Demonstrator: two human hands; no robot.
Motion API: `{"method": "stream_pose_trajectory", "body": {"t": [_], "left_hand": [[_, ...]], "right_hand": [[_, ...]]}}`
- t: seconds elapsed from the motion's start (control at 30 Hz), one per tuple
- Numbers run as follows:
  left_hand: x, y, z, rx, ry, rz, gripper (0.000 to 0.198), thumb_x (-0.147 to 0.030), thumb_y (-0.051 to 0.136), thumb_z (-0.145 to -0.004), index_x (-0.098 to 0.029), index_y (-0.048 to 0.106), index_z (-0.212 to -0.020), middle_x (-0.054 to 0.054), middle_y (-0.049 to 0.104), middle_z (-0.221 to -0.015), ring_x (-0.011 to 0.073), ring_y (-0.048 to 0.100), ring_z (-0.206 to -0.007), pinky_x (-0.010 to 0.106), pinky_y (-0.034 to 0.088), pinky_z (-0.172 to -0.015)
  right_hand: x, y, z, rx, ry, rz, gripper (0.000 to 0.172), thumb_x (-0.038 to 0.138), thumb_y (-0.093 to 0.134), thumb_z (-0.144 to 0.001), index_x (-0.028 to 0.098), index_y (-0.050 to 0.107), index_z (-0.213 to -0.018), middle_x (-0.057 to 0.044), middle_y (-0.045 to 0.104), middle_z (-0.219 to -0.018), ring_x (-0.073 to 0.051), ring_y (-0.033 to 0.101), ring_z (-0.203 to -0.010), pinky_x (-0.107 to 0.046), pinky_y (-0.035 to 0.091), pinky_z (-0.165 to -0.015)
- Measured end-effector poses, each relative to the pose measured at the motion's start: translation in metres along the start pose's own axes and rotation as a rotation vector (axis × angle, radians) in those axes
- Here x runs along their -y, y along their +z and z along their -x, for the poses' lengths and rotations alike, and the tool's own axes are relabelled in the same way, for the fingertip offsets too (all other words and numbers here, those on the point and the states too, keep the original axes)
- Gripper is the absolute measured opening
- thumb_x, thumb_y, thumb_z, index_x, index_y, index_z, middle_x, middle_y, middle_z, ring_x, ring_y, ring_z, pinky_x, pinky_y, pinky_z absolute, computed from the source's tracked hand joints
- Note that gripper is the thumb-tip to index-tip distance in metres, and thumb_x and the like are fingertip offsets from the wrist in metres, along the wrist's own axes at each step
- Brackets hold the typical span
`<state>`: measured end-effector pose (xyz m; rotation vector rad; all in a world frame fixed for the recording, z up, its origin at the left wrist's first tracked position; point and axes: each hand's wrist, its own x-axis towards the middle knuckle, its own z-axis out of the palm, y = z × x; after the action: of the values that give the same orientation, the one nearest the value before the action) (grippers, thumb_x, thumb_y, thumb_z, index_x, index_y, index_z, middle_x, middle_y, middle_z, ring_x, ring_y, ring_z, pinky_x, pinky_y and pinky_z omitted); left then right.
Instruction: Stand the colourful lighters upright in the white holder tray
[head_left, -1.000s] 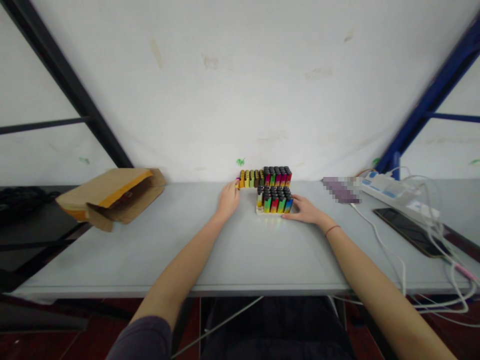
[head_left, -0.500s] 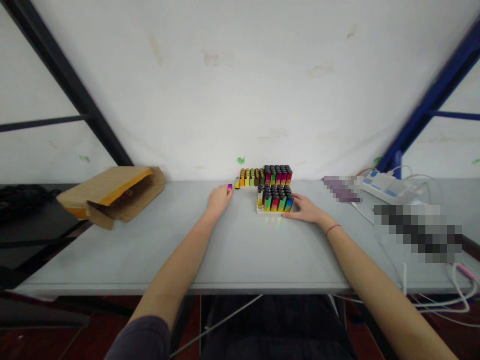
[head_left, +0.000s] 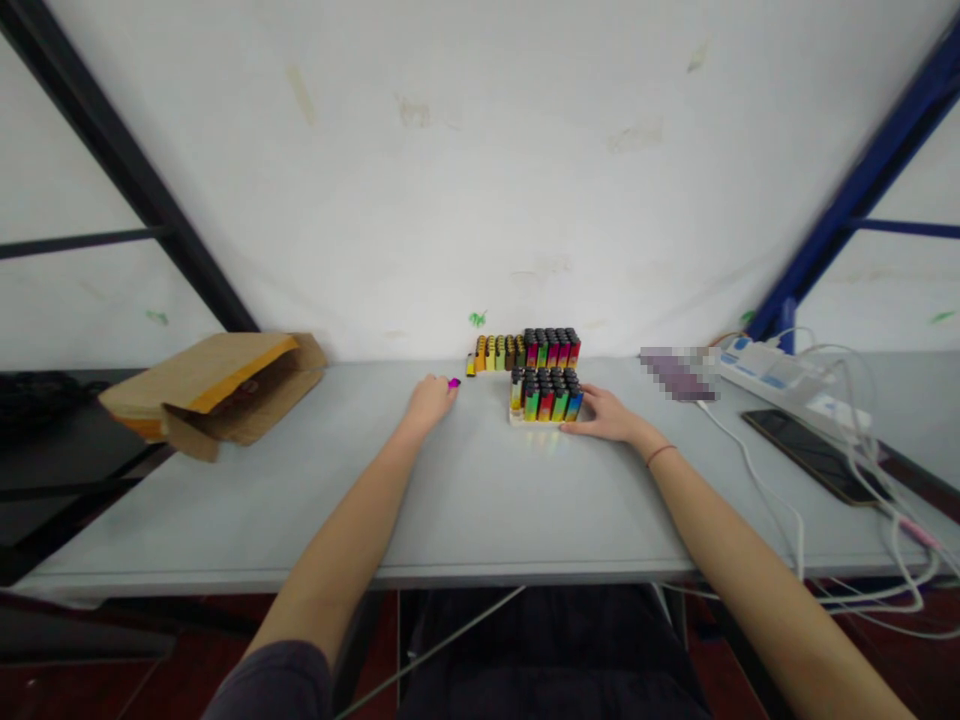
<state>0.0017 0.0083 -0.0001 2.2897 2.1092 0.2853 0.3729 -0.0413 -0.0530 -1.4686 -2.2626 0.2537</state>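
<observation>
My left hand (head_left: 430, 405) is closed around a small purple lighter (head_left: 454, 384), only one end of which shows past the fingers. Just beyond it a single yellow lighter (head_left: 471, 366) with a dark top stands upright. My right hand (head_left: 606, 413) grips the right side of a clear tray (head_left: 525, 421), thumb at the front corner and fingers behind. Upright in this tray are several multicoloured lighters (head_left: 546, 402) with black tops. Behind it, by the wall, stand a block of yellow and brown lighters (head_left: 501, 354) and a block of red, pink and green ones (head_left: 552, 350).
An open cardboard box (head_left: 210, 385) lies at the left of the grey table (head_left: 480, 510). To the right are a partly blurred purple phone-like item (head_left: 675, 376), a black phone (head_left: 814, 455), a white power strip (head_left: 787, 380) and loose white cables (head_left: 776, 500). A white wall closes the back.
My left hand has drawn slightly toward me, away from the single yellow lighter, with the purple lighter still in it. My right hand stays at the tray. The view has shifted a little.
</observation>
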Motion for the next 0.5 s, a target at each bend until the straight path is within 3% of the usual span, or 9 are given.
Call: {"method": "stream_pose_trajectory", "body": {"t": [0.13,0.23,0.33,0.43,0.5], "left_hand": [[-0.006,-0.006,-0.001,-0.082,-0.087,0.309,0.037,-0.025,0.041,-0.104,-0.011,0.075,-0.100,0.023,0.077,-0.106,0.0320,0.075,-0.107,0.038,0.056,-0.094],[-0.014,-0.009,-0.002,-0.033,-0.247,0.779,0.028,-0.025,0.042,-0.102,-0.017,0.067,-0.091,0.010,0.073,-0.084,0.0214,0.073,-0.073,0.031,0.056,-0.072],[-0.024,-0.007,0.001,0.034,-0.324,1.144,0.024,-0.029,0.043,-0.100,-0.019,0.061,-0.087,0.000,0.062,-0.069,0.0112,0.053,-0.046,0.023,0.042,-0.049],[-0.037,-0.004,0.008,0.140,-0.264,1.287,0.031,-0.037,0.042,-0.103,-0.019,0.058,-0.084,-0.005,0.047,-0.058,0.0078,0.034,-0.037,0.020,0.024,-0.040],[-0.046,-0.003,0.014,0.210,-0.236,1.345,0.035,-0.046,0.044,-0.105,-0.020,0.057,-0.086,-0.008,0.041,-0.055,0.0069,0.028,-0.036,0.019,0.020,-0.039]], "right_hand": [[0.001,-0.001,0.000,0.003,0.020,0.012,0.095,0.083,0.073,-0.079,0.017,0.066,-0.148,-0.020,0.061,-0.155,-0.045,0.057,-0.143,-0.060,0.044,-0.123],[0.002,-0.002,0.000,0.007,0.014,0.008,0.094,0.082,0.073,-0.080,0.017,0.066,-0.148,-0.021,0.060,-0.156,-0.044,0.056,-0.144,-0.059,0.043,-0.124],[0.003,-0.003,0.000,0.015,-0.004,0.002,0.093,0.081,0.073,-0.081,0.018,0.066,-0.148,-0.020,0.059,-0.158,-0.043,0.057,-0.144,-0.057,0.044,-0.124],[0.001,-0.002,0.000,0.007,-0.006,-0.003,0.093,0.082,0.073,-0.080,0.019,0.066,-0.148,-0.019,0.060,-0.157,-0.042,0.058,-0.143,-0.058,0.044,-0.123],[0.000,-0.001,-0.001,-0.004,0.004,-0.007,0.095,0.083,0.073,-0.079,0.019,0.066,-0.148,-0.019,0.061,-0.157,-0.044,0.058,-0.142,-0.060,0.045,-0.122]]}}
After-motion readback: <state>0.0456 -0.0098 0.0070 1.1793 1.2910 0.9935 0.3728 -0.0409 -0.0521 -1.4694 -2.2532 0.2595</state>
